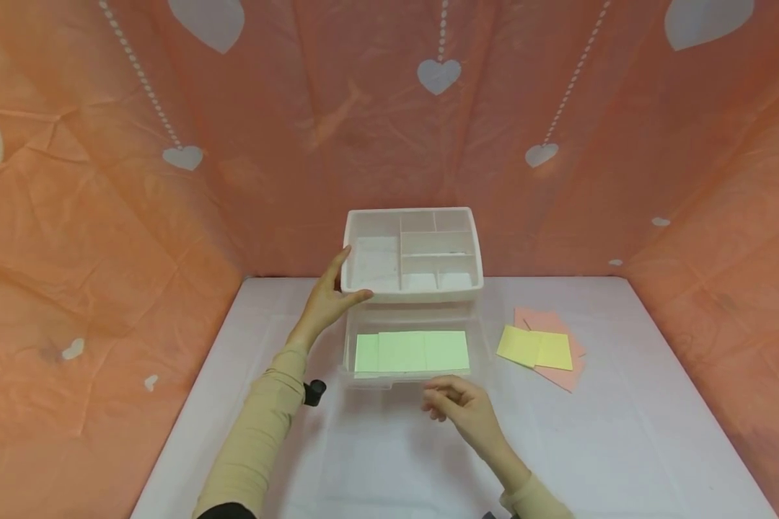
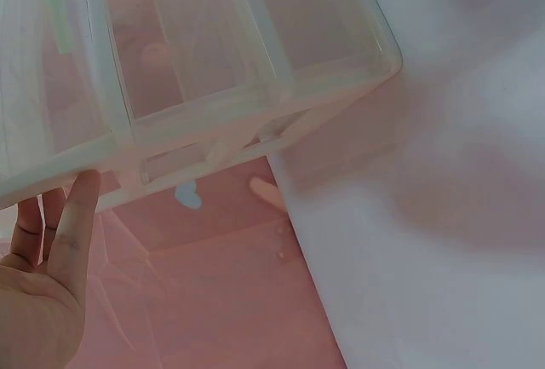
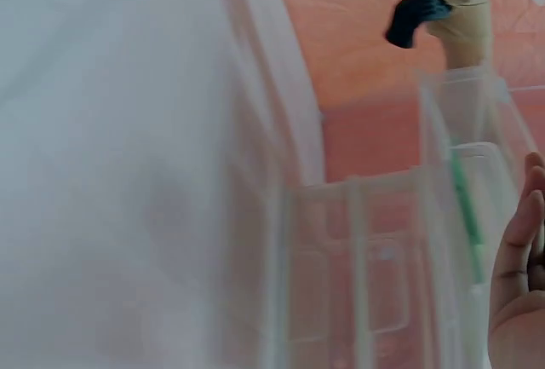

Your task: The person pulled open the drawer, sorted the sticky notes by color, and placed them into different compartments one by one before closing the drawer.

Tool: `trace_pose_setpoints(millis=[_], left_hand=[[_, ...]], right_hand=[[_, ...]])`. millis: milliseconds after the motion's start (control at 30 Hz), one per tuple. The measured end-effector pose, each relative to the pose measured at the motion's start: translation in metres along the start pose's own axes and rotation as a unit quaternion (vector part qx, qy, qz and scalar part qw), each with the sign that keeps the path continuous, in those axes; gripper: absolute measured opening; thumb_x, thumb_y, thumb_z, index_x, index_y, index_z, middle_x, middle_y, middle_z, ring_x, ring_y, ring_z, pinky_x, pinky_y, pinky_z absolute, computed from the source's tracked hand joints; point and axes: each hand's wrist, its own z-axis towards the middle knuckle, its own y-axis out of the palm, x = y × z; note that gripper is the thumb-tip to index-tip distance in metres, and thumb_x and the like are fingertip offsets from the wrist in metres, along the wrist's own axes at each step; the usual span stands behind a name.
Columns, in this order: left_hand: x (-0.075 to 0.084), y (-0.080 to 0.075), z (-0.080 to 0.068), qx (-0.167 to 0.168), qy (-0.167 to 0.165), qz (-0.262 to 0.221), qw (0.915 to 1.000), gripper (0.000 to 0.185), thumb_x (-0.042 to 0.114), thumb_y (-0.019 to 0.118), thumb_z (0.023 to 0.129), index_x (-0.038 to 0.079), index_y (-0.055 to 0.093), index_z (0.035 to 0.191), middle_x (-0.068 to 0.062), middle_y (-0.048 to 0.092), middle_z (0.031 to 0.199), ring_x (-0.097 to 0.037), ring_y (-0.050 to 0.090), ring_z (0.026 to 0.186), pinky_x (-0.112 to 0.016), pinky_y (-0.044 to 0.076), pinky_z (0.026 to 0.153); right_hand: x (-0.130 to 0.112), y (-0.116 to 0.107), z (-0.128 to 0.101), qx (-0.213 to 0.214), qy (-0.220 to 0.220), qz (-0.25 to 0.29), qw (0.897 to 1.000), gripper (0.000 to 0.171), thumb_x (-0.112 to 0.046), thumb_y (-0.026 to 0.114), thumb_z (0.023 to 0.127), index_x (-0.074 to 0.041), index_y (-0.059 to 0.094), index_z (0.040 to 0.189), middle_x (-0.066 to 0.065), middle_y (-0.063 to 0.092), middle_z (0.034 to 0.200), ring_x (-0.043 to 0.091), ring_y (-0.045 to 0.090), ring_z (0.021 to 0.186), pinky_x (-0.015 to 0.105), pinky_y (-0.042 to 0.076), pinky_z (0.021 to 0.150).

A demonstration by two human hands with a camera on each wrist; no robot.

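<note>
A white plastic drawer organizer (image 1: 422, 296) with a divided top tray stands at the back middle of the table. Its clear top drawer (image 1: 396, 375) is pulled out, and light green paper squares (image 1: 402, 352) lie inside, side by side. My left hand (image 1: 324, 303) grips the organizer's front left corner, thumb along the front rim and fingers along the left side. In the left wrist view those fingers press against the frame. Just in front of the drawer's edge hovers my right hand (image 1: 464, 414), fingers loosely bent, holding nothing.
Right of the organizer, yellow paper squares (image 1: 535, 348) lie over pink paper pieces (image 1: 555, 376). The white tabletop (image 1: 389, 461) meets an orange cloth backdrop (image 1: 389, 173) with white hearts at the back and sides. Lower closed drawers show in the right wrist view.
</note>
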Motion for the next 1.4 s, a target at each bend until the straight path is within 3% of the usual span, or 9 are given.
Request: trace_pose_setpoints(millis=[100,267,633,800,933,1000,1167,1333,1400], left_hand=[[-0.001,0.0,-0.001,0.0,-0.003,0.004,1.0,0.093,0.047,0.076,0.072,0.052,0.016,0.142,-0.012,0.052,0.119,-0.022,0.047,0.094,-0.039,0.041,0.085],[-0.002,0.001,0.0,0.001,-0.001,0.003,1.0,0.093,0.047,0.076,0.072,0.052,0.016,0.142,-0.011,0.054,0.109,-0.022,0.049,0.092,-0.036,0.043,0.081],[0.0,0.0,0.0,0.002,-0.001,0.003,1.0,0.093,0.046,0.076,0.072,0.052,0.016,0.142,-0.011,0.055,0.105,-0.021,0.05,0.092,-0.036,0.043,0.082],[0.001,0.0,-0.001,0.0,-0.002,0.0,1.0,0.093,0.045,0.076,0.072,0.05,0.017,0.144,-0.012,0.054,0.115,-0.023,0.048,0.095,-0.041,0.042,0.086],[0.0,0.0,-0.001,-0.001,-0.002,-0.002,1.0,0.092,0.046,0.076,0.072,0.052,0.017,0.142,-0.009,0.042,0.141,-0.025,0.046,0.109,-0.048,0.038,0.097],[0.0,0.0,-0.001,-0.002,-0.002,-0.005,1.0,0.092,0.046,0.076,0.072,0.053,0.017,0.142,-0.009,0.039,0.144,-0.025,0.046,0.111,-0.049,0.038,0.098],[0.001,0.0,-0.001,0.0,-0.002,-0.006,1.0,0.092,0.045,0.077,0.072,0.053,0.017,0.142,-0.012,0.05,0.13,-0.024,0.049,0.103,-0.045,0.041,0.092],[0.001,0.0,-0.001,0.003,-0.003,-0.008,1.0,0.092,0.044,0.077,0.072,0.051,0.018,0.142,-0.009,0.041,0.143,-0.024,0.048,0.111,-0.049,0.037,0.099],[0.002,0.0,-0.001,0.003,-0.001,-0.011,0.9999,0.092,0.043,0.077,0.072,0.05,0.018,0.143,-0.012,0.045,0.139,-0.024,0.049,0.109,-0.048,0.039,0.097]], right_hand=[[0.009,0.004,-0.002,0.008,0.041,-0.02,0.999,0.021,-0.013,0.061,0.089,0.004,0.065,0.102,0.02,0.07,0.083,0.004,0.061,0.063,0.026,0.052,0.061],[0.019,0.012,-0.002,0.024,0.095,-0.037,0.994,0.026,-0.017,0.062,0.089,0.003,0.065,0.106,0.023,0.069,0.092,0.003,0.061,0.065,0.023,0.052,0.065],[0.019,0.018,0.002,0.032,0.122,0.032,0.991,0.037,-0.016,0.061,0.09,0.009,0.057,0.118,0.027,0.067,0.099,0.005,0.063,0.071,0.024,0.054,0.069],[0.012,0.018,0.007,0.037,0.139,0.048,0.988,0.04,-0.018,0.062,0.089,0.009,0.058,0.118,0.023,0.068,0.099,0.006,0.064,0.072,0.024,0.054,0.07],[0.01,0.022,0.012,0.046,0.158,0.057,0.985,0.037,-0.018,0.063,0.088,0.006,0.06,0.115,0.022,0.069,0.099,0.008,0.065,0.073,0.024,0.054,0.07],[0.01,0.024,0.016,0.054,0.166,0.059,0.983,0.035,-0.018,0.063,0.088,0.006,0.062,0.113,0.021,0.069,0.099,0.008,0.065,0.072,0.024,0.054,0.07],[0.01,0.03,0.025,0.073,0.176,0.071,0.979,0.031,-0.019,0.064,0.088,0.003,0.065,0.109,0.017,0.07,0.095,0.01,0.065,0.072,0.024,0.054,0.07],[0.014,0.03,0.034,0.075,0.188,0.099,0.974,0.032,-0.024,0.061,0.09,0.003,0.065,0.106,0.004,0.072,0.086,0.01,0.064,0.072,0.024,0.053,0.071],[0.016,0.028,0.037,0.083,0.188,0.118,0.972,0.033,-0.023,0.06,0.091,0.006,0.063,0.107,-0.001,0.071,0.082,0.009,0.064,0.072,0.024,0.053,0.071]])
